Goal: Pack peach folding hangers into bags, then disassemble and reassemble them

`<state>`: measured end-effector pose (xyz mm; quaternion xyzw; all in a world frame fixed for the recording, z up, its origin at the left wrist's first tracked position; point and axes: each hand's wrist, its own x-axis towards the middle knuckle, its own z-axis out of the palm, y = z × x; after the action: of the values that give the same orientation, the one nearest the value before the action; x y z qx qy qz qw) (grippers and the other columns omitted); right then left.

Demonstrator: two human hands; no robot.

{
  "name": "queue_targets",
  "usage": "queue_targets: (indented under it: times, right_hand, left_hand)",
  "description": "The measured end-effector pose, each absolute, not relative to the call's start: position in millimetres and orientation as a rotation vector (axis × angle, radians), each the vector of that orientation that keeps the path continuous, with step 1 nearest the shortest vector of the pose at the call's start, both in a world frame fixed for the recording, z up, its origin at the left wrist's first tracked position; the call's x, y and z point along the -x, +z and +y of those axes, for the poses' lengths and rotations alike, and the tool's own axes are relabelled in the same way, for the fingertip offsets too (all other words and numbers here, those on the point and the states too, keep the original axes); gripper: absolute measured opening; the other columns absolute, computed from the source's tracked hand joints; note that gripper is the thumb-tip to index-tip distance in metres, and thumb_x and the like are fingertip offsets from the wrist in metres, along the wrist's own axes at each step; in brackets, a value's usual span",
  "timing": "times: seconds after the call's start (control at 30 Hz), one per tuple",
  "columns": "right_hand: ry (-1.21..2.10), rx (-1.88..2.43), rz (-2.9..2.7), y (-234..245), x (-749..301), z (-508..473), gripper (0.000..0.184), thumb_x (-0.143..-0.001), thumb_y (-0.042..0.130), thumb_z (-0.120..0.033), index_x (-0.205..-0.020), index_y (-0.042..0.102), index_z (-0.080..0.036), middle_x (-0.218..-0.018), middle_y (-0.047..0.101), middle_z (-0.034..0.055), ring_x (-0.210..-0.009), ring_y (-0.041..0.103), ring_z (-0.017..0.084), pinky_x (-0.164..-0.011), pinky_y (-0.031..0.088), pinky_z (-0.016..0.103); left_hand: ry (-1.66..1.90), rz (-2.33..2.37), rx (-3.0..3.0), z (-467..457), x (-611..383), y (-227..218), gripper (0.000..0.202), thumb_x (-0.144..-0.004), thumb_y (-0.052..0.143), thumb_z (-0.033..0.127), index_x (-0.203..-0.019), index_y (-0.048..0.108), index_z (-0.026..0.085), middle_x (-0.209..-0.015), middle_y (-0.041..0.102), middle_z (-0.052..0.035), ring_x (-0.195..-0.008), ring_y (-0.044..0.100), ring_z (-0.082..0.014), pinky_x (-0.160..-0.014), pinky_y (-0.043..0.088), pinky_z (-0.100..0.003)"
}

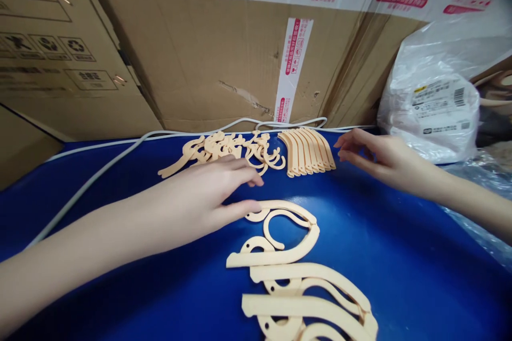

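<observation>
In the head view, the left hand [218, 189] reaches over a blue tabletop [180, 293], thumb and fingers apart with a wide gap; its thumb tip overlaps the left end of the farther folded cream frame [298, 253], and whether they touch I cannot tell. That frame's long axis runs left to right, its joined end pointing right and its free ends left. Just nearer the person lies the second folded frame [308, 306], its joined end also to the right but slanting toward the person.

The right hand [376, 154], loosely curled with a narrow gap between thumb and fingers and holding nothing visible, is just beside the right end of a row of curved strips [306, 152]. Their long axes run from the cardboard box [224, 48] toward the person, holed ends nearest. Left of them lies a jumbled pile of small curved pieces [236, 145].
</observation>
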<state>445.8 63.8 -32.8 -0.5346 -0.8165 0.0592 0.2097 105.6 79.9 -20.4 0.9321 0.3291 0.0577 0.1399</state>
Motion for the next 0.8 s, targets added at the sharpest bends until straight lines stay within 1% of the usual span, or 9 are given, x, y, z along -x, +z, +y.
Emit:
queue_targets:
  times: [0.1,0.17,0.23,0.3,0.43,0.5,0.6,0.73,0.8]
  right_hand:
    - [0.211,1.333,-2.415,-28.6,-416.6,49.0,0.015,-0.098,0.051,-0.034,-0.101,0.059,-0.023,-0.084,0.072,0.0039,-0.069,0.068,0.019,-0.061,0.048,0.030]
    - [0.272,1.194,-2.529,-29.2,-391.8,41.1,0.017,-0.099,0.048,-0.027,-0.109,0.061,-0.021,-0.099,0.073,0.0059,-0.085,0.070,0.018,-0.073,0.051,0.029]
    - [0.292,1.058,-2.652,-33.0,-368.0,38.6,0.021,-0.102,0.046,-0.027,-0.111,0.063,-0.018,-0.105,0.071,0.0082,-0.091,0.069,0.019,-0.078,0.052,0.030]
    - [0.269,1.004,-2.730,-38.4,-349.7,42.1,0.025,-0.101,0.050,-0.031,-0.114,0.064,-0.015,-0.106,0.070,0.0111,-0.095,0.067,0.022,-0.081,0.052,0.033]
    - [0.467,1.045,-2.651,-41.7,-333.3,57.2,0.021,-0.100,0.054,-0.028,-0.110,0.066,-0.015,-0.098,0.071,0.0068,-0.085,0.067,0.017,-0.074,0.050,0.028]
    - [0.591,1.078,-2.495,-36.3,-331.8,63.3,0.021,-0.099,0.056,-0.034,-0.103,0.067,-0.016,-0.085,0.070,0.0019,-0.072,0.063,0.013,-0.064,0.046,0.023]
    - [0.600,1.091,-2.340,-24.2,-332.8,68.5,0.026,-0.096,0.060,-0.042,-0.093,0.066,-0.017,-0.070,0.063,-0.0026,-0.058,0.053,0.010,-0.053,0.038,0.021]
    - [0.456,1.079,-2.335,-12.4,-337.7,71.2,0.026,-0.094,0.062,-0.044,-0.090,0.067,-0.018,-0.066,0.062,-0.0032,-0.057,0.052,0.010,-0.053,0.036,0.022]
    - [0.409,1.096,-2.331,-9.8,-340.9,71.7,0.028,-0.095,0.061,-0.045,-0.088,0.067,-0.019,-0.065,0.062,-0.0028,-0.056,0.053,0.010,-0.053,0.037,0.023]
  left_hand:
    - [0.085,1.003,-2.681,74.0,-97.4,-28.1,0.032,-0.091,0.064,0.039,-0.118,0.068,0.024,-0.121,0.069,-0.0083,-0.111,0.064,-0.0304,-0.095,0.048,-0.042]
    - [0.074,1.017,-2.646,73.7,-97.6,-36.5,0.025,-0.090,0.064,0.032,-0.112,0.069,0.023,-0.114,0.070,-0.0071,-0.105,0.065,-0.0281,-0.091,0.048,-0.040]
    - [0.081,1.007,-2.543,76.5,-99.1,-43.3,0.022,-0.091,0.060,0.032,-0.109,0.069,0.022,-0.104,0.071,-0.0045,-0.095,0.065,-0.0233,-0.083,0.047,-0.034]
    - [0.107,1.004,-2.420,80.9,-100.1,-45.0,0.026,-0.092,0.058,0.037,-0.111,0.068,0.023,-0.094,0.071,-0.0018,-0.085,0.064,-0.0198,-0.075,0.046,-0.030]
    - [0.184,1.016,-2.176,88.6,-102.1,-32.4,0.029,-0.086,0.057,0.046,-0.092,0.071,0.022,-0.085,0.071,0.0002,-0.079,0.061,-0.0185,-0.068,0.043,-0.026]
    - [0.253,1.064,-2.047,90.5,-104.9,-24.7,0.032,-0.081,0.059,0.051,-0.085,0.072,0.021,-0.078,0.068,0.0006,-0.073,0.059,-0.0179,-0.063,0.040,-0.025]
    - [0.457,1.143,-1.880,90.4,-111.2,-20.3,0.034,-0.078,0.061,0.052,-0.078,0.071,0.019,-0.067,0.061,0.0013,-0.065,0.053,-0.0157,-0.057,0.035,-0.025]
    - [0.722,1.041,-1.776,85.7,-118.3,-22.9,0.027,-0.080,0.061,0.044,-0.080,0.069,0.018,-0.075,0.065,0.0007,-0.072,0.055,-0.0148,-0.066,0.040,-0.024]
    - [0.789,1.024,-1.783,82.3,-120.1,-23.2,0.025,-0.083,0.060,0.040,-0.075,0.064,0.017,-0.074,0.062,0.0013,-0.072,0.052,-0.0137,-0.067,0.039,-0.024]
